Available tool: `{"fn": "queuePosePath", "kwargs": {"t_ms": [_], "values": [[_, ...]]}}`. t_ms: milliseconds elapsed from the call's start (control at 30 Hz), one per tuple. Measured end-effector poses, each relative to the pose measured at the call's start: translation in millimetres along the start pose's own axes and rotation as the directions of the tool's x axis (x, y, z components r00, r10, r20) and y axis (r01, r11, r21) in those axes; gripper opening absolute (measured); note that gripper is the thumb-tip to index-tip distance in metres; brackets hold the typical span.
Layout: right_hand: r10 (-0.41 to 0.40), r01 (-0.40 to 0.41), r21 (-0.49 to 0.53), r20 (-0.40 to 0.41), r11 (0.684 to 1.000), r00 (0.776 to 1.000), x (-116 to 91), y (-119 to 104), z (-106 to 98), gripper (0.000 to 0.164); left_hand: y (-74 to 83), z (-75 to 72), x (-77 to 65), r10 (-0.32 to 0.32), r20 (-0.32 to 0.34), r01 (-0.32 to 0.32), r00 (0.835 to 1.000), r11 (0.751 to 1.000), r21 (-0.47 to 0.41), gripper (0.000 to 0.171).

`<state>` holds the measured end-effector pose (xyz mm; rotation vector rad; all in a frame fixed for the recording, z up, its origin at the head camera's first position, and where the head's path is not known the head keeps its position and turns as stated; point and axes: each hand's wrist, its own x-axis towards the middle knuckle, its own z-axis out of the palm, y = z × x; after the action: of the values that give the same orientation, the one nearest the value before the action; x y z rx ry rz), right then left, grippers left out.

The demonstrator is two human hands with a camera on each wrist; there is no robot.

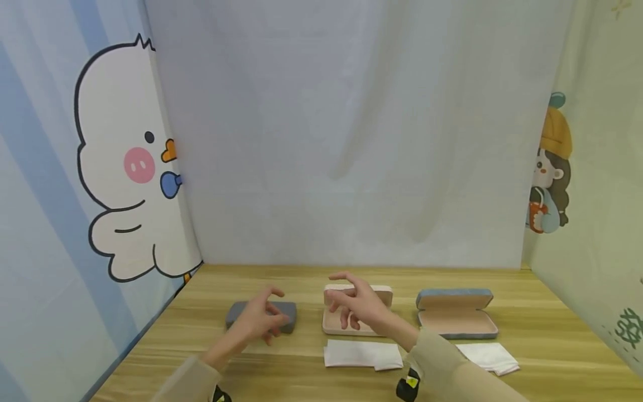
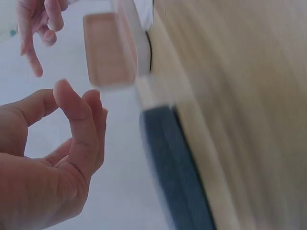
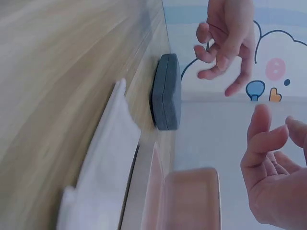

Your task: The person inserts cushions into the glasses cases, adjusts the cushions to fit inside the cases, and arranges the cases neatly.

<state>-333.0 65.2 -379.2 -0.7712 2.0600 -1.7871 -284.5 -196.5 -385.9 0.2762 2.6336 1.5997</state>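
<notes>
clock is your head view, centred on the cream case (image 1: 351, 330). your left hand (image 1: 258, 321) is released: fingers loosely bent, hanging above the grey case (image 3: 166, 96), clear of it. your right hand (image 1: 359, 304) is released too, fingers spread and bent, above the cream case, not touching it. grey case sits at 9 o'clock on the wood table (image 1: 286, 365), lid closed. cream case has its lid raised at the back, pinkish lining showing; your right hand hides part of it in that view. white cloth (image 1: 361, 354), folded flat, lies at 6, just beside the cream case. blue case (image 1: 457, 322) at 3, lid up, lining similar. second cloth (image 1: 489, 356) lies between 3 and 4, in front of the blue case, partly behind your right sleeve (image 1: 444, 360). pale curtain (image 1: 351, 134) at 12, bird print (image 1: 113, 145) at 10.
</notes>
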Motion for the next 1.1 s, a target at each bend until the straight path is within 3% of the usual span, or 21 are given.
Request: {"fn": "queuePosePath", "kwargs": {"t_ms": [133, 300, 433, 567, 733, 900, 1100], "values": [[-0.001, 0.001, 0.014, -0.014, 1.0, 1.0, -22, 7, -17, 0.051, 1.1, 19.9, -3.0, -0.067, 0.141, 0.088, 0.988, 0.985, -0.148, 0.053], [0.05, -0.049, 0.025, -0.012, 0.998, 0.999, -51, 19, -43, 0.058, -2.3, 45.3, -2.8, -0.112, 0.282, 0.186, 0.953, 0.951, -0.248, 0.056], [0.099, -0.099, 0.033, -0.002, 0.995, 0.995, -73, 30, -65, 0.061, -3.9, 61.1, -2.0, -0.142, 0.355, 0.258, 0.924, 0.917, -0.305, 0.056], [0.177, -0.177, 0.008, 0.022, 0.984, 0.984, -93, 44, -76, 0.063, -5.4, 73.9, -3.0, -0.163, 0.365, 0.293, 0.917, 0.895, -0.336, 0.06], [0.242, -0.242, -0.049, 0.008, 0.969, 0.97, -108, 57, -73, 0.061, -8.9, 87.1, -5.8, -0.222, 0.324, 0.341, 0.92, 0.859, -0.381, 0.066], [0.288, -0.292, -0.111, -0.054, 0.95, 0.956, -109, 62, -67, 0.055, -10.9, 98.8, -6.9, -0.258, 0.261, 0.344, 0.93, 0.862, -0.373, 0.052], [0.32, -0.33, -0.137, -0.088, 0.934, 0.943, -103, 62, -62, 0.051, -10.7, 104.5, -3.4, -0.261, 0.238, 0.336, 0.935, 0.867, -0.369, 0.041]]}}
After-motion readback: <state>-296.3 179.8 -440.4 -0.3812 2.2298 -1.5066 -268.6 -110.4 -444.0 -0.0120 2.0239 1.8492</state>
